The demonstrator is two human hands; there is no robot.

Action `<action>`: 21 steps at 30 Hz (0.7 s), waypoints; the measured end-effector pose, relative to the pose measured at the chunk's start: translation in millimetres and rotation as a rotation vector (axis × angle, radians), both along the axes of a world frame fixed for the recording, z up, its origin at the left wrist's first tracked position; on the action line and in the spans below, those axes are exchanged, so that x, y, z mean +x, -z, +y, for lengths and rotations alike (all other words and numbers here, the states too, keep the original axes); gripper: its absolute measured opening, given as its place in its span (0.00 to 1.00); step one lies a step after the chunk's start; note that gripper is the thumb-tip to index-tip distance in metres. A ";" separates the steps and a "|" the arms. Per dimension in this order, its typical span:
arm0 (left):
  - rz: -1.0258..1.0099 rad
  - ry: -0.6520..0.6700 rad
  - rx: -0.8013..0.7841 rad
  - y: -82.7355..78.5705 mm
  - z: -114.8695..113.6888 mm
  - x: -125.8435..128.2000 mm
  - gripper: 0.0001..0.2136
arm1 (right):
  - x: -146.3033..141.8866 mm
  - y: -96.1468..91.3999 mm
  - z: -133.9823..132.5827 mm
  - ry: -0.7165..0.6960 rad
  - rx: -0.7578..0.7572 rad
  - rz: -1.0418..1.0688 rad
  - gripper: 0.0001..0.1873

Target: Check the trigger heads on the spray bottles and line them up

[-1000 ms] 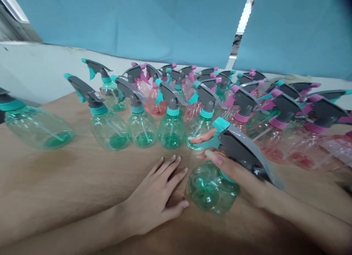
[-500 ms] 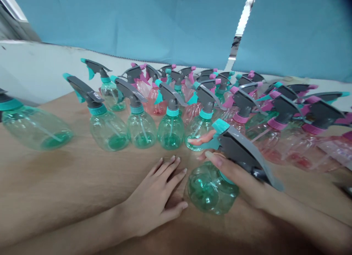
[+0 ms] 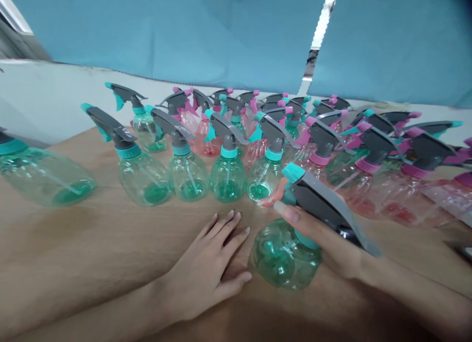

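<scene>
From the head camera, we look forward and down at a wooden surface (image 3: 66, 253), with a translucent green spray bottle (image 3: 285, 261) as our landmark. It is in the right hand (image 3: 328, 239), which grasps it around the neck, beneath the grey-and-teal spray head (image 3: 324, 199), with fingers curled at the teal trigger. The bottle tilts, its rounded base turned toward us and to the left; we cannot tell whether that base touches the surface. Just left of this bottle, the left hand (image 3: 214, 258) lies palm down, fingers spread, grasping nothing. Beyond the bottle and to its left, we see a row of similar green bottles (image 3: 226, 180) with teal collars. Beyond it and to its right crowd pink bottles (image 3: 368, 194) with pink collars, and farther back the two colours mix, overlapping too much for us to count. Farthest beyond our landmark stand a low white wall (image 3: 81, 96) and, above that, a blue covering (image 3: 184, 37) crossed by a narrow silvery strip (image 3: 322, 25).
</scene>
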State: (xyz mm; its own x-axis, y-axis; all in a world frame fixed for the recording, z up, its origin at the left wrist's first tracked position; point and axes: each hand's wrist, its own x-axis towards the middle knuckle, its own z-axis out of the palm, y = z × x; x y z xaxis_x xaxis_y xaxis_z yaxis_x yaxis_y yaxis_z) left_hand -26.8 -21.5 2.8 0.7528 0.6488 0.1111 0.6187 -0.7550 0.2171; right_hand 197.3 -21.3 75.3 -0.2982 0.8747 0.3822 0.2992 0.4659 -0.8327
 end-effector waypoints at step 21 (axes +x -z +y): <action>-0.010 -0.011 -0.005 -0.2 -0.7 0.3 0.30 | 1.0 0.2 0.3 -0.056 -0.080 0.067 0.10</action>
State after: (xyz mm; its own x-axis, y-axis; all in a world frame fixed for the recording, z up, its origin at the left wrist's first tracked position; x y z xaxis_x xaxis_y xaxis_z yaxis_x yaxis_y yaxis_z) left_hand -26.5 -22.2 3.1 0.7445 0.6576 0.1154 0.6246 -0.7471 0.2274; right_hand 198.4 -21.0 75.1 -0.3231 0.8861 0.3322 0.2171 0.4110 -0.8854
